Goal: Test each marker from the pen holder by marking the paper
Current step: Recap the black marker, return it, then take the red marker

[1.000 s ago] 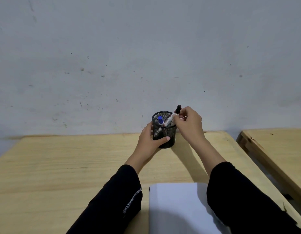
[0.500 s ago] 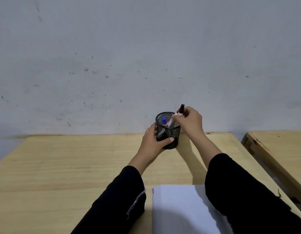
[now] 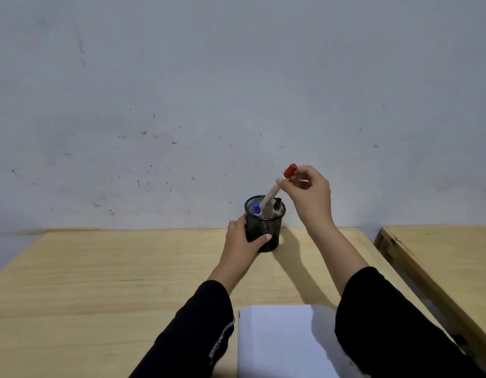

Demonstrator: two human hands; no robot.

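Note:
A black mesh pen holder (image 3: 274, 218) stands at the far edge of the wooden table, and my left hand (image 3: 243, 241) grips its left side. Above the holder, my right hand (image 3: 308, 192) pinches a white marker with a red cap (image 3: 289, 171), tilted, its lower end still inside the rim. A blue-capped marker (image 3: 257, 208) and a black-capped marker (image 3: 277, 205) stand in the holder. White paper (image 3: 280, 342) lies near me between my forearms, its right part hidden by my right sleeve.
The wooden table (image 3: 100, 290) runs up against a pale grey wall (image 3: 181, 105). A second wooden table (image 3: 449, 257) stands to the right across a narrow gap.
My right hand let go of the black-capped marker, which now stands in the holder, and rose holding the red-capped marker partly out. My left hand stays on the holder.

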